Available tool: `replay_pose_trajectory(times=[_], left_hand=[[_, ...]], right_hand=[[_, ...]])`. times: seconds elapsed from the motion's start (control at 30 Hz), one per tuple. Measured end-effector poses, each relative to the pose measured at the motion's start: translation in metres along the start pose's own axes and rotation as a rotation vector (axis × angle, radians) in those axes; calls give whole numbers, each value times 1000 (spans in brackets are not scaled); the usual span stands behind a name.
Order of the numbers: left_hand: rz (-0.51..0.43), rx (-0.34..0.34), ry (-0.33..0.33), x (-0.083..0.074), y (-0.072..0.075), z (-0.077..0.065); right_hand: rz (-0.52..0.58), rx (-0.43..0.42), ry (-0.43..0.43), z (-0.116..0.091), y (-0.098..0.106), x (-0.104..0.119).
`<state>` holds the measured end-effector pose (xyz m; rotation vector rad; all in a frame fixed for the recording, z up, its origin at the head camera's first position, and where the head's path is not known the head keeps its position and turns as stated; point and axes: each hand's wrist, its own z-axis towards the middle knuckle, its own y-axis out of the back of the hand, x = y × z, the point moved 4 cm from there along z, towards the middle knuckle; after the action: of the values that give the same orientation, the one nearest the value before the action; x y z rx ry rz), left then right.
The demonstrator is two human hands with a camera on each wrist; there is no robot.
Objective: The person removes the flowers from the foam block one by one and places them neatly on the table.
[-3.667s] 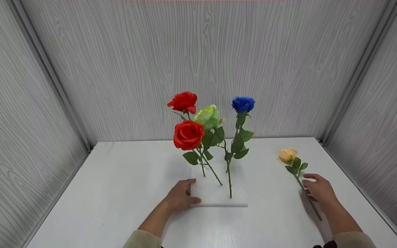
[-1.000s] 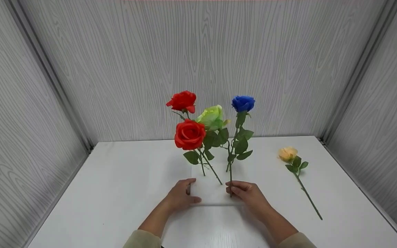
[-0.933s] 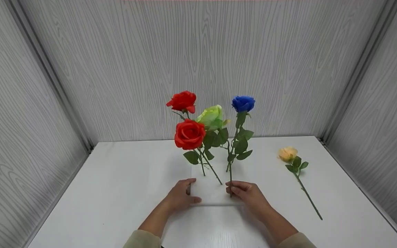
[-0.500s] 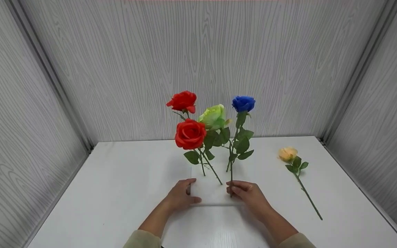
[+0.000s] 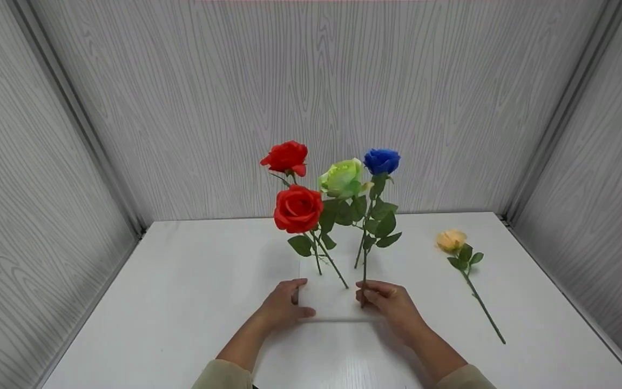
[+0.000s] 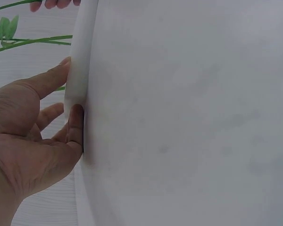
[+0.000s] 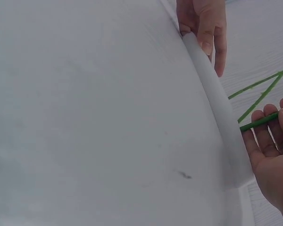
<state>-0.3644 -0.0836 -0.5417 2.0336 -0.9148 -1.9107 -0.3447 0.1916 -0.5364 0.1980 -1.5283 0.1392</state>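
Note:
The green rose (image 5: pixel 342 179) leans slightly right, its stem standing in a white foam block (image 5: pixel 327 308). My right hand (image 5: pixel 389 303) pinches that stem low, just above the block; the right wrist view shows the green stem (image 7: pixel 260 123) between thumb and fingers. At the block's left front corner, my left hand (image 5: pixel 283 307) holds the edge, thumb at the front and fingers along the side. Two red roses, one higher (image 5: pixel 286 156) and one lower (image 5: pixel 298 209), and a blue rose (image 5: pixel 382 161) also stand in the block.
A yellow rose (image 5: pixel 451 240) lies on the white table (image 5: pixel 192 292) to the right, stem toward the front. Grey wood-grain panels (image 5: pixel 311 97) close off the back and both sides.
My right hand has come from beside the yellow rose to the green rose's stem. The green bloom has shifted right and slightly up, toward the blue rose. My left hand stays put.

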Motion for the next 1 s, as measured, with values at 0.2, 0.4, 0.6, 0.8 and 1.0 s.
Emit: replay_pose_trajectory(times=[0.2, 0.4, 0.6, 0.8, 1.0], left_hand=[[12, 3, 16, 1, 0, 2], [13, 6, 21, 1, -1, 2], [39, 9, 6, 0, 0, 3], [42, 8, -8, 0, 0, 2], [27, -2, -3, 1, -2, 0]], right_hand=[[44, -22, -16, 1, 0, 4], [82, -35, -25, 0, -1, 10], [98, -27, -20, -4, 0, 12], [96, -4, -10, -9, 4, 15], [66, 9, -24, -15, 13, 16]])
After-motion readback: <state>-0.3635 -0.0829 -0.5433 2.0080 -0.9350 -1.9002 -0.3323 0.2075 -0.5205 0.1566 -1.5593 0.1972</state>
